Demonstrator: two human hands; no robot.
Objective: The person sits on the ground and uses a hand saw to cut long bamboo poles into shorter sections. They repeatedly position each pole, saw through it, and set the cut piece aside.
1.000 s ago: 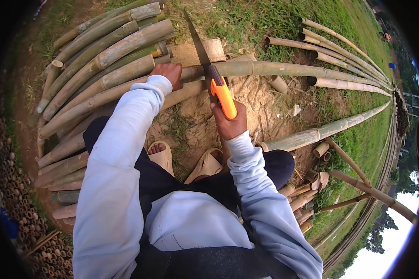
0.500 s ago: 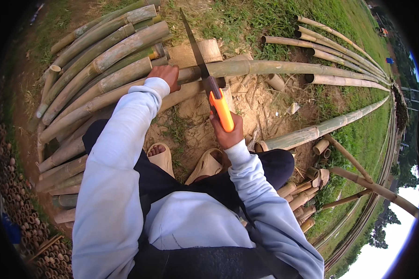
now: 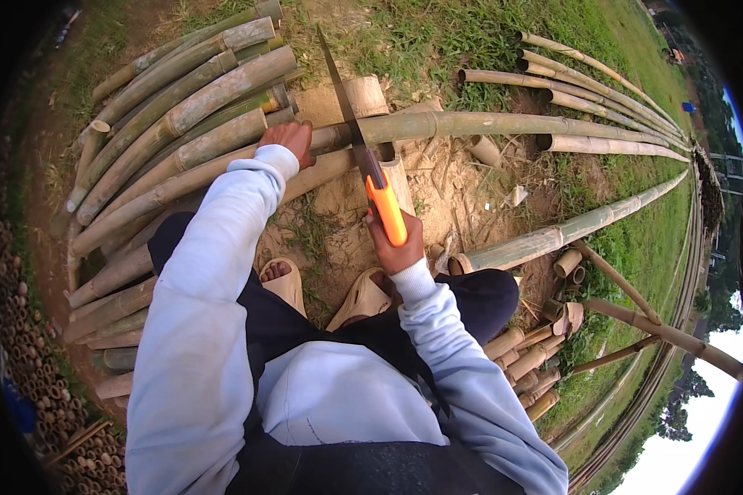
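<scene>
A long bamboo pole [image 3: 479, 124] lies crosswise in front of me, running from the left pile far off to the right. Over its near part, my left hand [image 3: 291, 143] is closed, gripping the pole from above. My right hand [image 3: 399, 245] is wrapped around the orange handle of a hand saw [image 3: 387, 211]. The saw's dark blade rests across the pole just right of my left hand, its tip pointing away from me. Whether the teeth have cut in, I cannot make out. Short bamboo blocks [image 3: 366, 96] sit beneath and behind the pole.
Cut bamboo lengths [image 3: 223, 81] are stacked at the left. Several long poles [image 3: 586, 97] lie on grass at the far right, another pole [image 3: 537, 243] nearer. Short pieces [image 3: 528, 355] lie by my right knee, near a propped bamboo frame [image 3: 669, 334]. Sawdust covers the ground ahead.
My right hand has drawn the saw a little toward me, and its tip sits lower in view. My left hand keeps its hold on the pole.
</scene>
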